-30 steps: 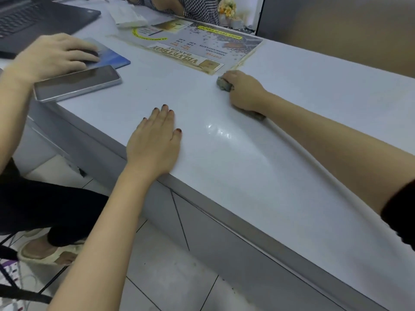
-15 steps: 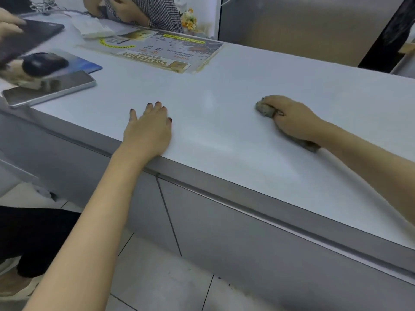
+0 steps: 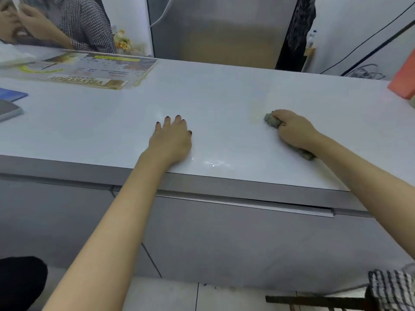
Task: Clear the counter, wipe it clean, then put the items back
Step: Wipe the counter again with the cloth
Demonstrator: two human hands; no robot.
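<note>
Nearest the camera, below the surface, a grey cabinet front (image 3: 224, 239) runs under the white glossy counter (image 3: 224, 90), and a black-and-white checked cloth (image 3: 391, 290) hangs at the lower right.

At the counter's near edge, about midway along it, the left hand (image 3: 171, 140) lies palm down, flat on the surface, its dark-nailed fingers (image 3: 167, 122) stretched out and only slightly spread, holding nothing. Just to its right, by the same edge, a small wet streak (image 3: 213, 163) glistens.

Further right and a little farther in, the right hand (image 3: 292, 130) is curled tight around a crumpled grey rag (image 3: 272, 120) and presses it against the counter. One end of the rag bulges out past the knuckles and the other end trails out under the wrist towards the near edge. The two hands are well apart.

At the left edge lies a grey phone (image 3: 9, 110), only partly in view, and just beyond it a blue flat card-like item (image 3: 12, 94). Along the far left edge sits a laminated printed menu sheet with yellow lettering (image 3: 89, 68). At the far right corner a red-orange boxy object (image 3: 404, 80) is cut off by the frame.

Beyond the far edge, at upper left, another person in a checked sleeve (image 3: 87, 25) sits beside a small bunch of yellow flowers (image 3: 122, 41).
</note>
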